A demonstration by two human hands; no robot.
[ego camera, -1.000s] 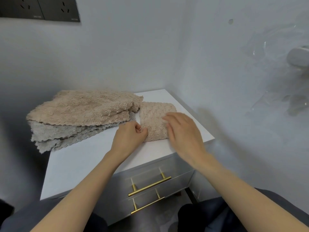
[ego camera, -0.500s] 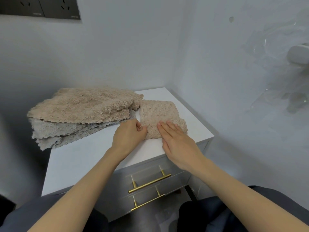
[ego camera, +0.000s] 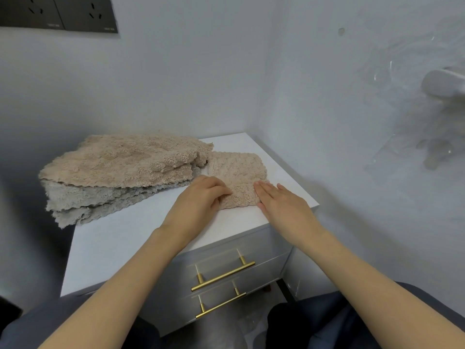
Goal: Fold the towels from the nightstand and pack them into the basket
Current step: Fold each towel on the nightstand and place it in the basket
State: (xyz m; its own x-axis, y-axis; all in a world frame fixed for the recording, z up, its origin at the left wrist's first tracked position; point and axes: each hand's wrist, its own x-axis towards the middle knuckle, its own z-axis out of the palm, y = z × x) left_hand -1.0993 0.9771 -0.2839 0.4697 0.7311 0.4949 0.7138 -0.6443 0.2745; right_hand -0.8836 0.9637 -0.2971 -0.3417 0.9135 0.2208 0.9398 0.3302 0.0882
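A folded towel point(ego camera: 236, 167) lies on the nightstand point(ego camera: 125, 238) just ahead of both hands, its long axis running away from the person. The left grip point(ego camera: 201, 197) curls its fingers into the near left edge, apparently pinching it, while the right grip point(ego camera: 281, 202), fingers straight and flat, presses the near right edge. The unfolded pile point(ego camera: 125, 167) sits left of the left grip; no basket shows, and the lettering on the wall sockets point(ego camera: 57, 13) is too small to read.
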